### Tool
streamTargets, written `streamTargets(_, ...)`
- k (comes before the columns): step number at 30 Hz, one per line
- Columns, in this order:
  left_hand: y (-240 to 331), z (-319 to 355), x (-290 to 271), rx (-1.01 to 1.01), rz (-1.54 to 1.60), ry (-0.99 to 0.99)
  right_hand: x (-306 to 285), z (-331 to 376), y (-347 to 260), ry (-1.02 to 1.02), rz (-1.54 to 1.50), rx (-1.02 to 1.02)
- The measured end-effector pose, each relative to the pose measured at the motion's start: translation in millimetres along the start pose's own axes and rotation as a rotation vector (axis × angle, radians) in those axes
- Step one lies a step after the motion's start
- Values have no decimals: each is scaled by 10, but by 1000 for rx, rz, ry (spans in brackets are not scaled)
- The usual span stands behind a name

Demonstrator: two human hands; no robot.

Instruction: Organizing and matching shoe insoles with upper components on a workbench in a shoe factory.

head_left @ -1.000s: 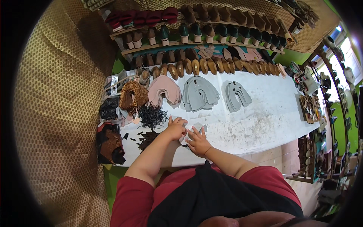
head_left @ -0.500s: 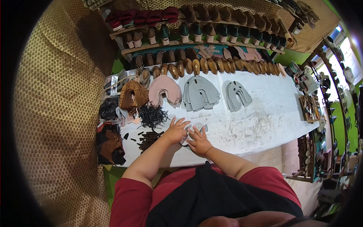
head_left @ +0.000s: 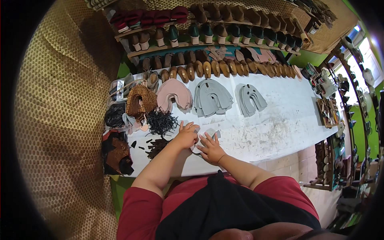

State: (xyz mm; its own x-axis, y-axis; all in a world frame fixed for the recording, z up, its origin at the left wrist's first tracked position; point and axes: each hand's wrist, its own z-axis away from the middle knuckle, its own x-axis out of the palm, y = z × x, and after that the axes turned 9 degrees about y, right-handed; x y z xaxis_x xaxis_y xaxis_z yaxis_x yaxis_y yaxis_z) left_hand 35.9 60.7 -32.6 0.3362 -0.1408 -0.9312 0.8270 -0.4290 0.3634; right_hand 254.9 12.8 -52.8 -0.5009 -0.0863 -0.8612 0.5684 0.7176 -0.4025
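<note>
A curved grey shoe-upper piece [head_left: 213,133] lies on the white-covered table in front of me, largely hidden beneath my hands. My left hand [head_left: 188,137] rests on its left side, fingers slightly bent and partly apart. On the near right part of the same piece, my right hand [head_left: 211,149] lies flat with its fingers spread. Just left of my left hand are a heap of thin black strips [head_left: 162,121] and a pile of dark brown strips [head_left: 157,147]. Beyond my hands stand two stacks of grey upper pieces, a larger one [head_left: 204,108] and a smaller one [head_left: 245,105].
Pink pieces [head_left: 173,86] and leopard-print pieces [head_left: 150,100] are stacked at the far left. A row of wooden shoe lasts [head_left: 207,70] lines the table's back, below shelves of heeled shoes [head_left: 195,34]. A tool box [head_left: 329,113] sits at the right end.
My left hand has shifted slightly left and nearer, its fingers drawing closer together. My right hand stays almost in place on the grey piece.
</note>
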Motion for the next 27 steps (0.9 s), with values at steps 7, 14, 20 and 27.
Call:
streamTargets(7, 83, 98, -72, -38, 12, 27, 21, 73, 35, 161, -97, 89)
streamTargets(14, 18, 105, 177, -59, -17, 195, 168, 119, 129, 306, -25, 13)
streamTargets(20, -27, 100, 177, -82, 29, 222, 175, 129, 155, 275, -9, 9)
streamTargets(27, -117, 57, 109, -132, 76, 167, 123, 57, 82, 239, 9, 83)
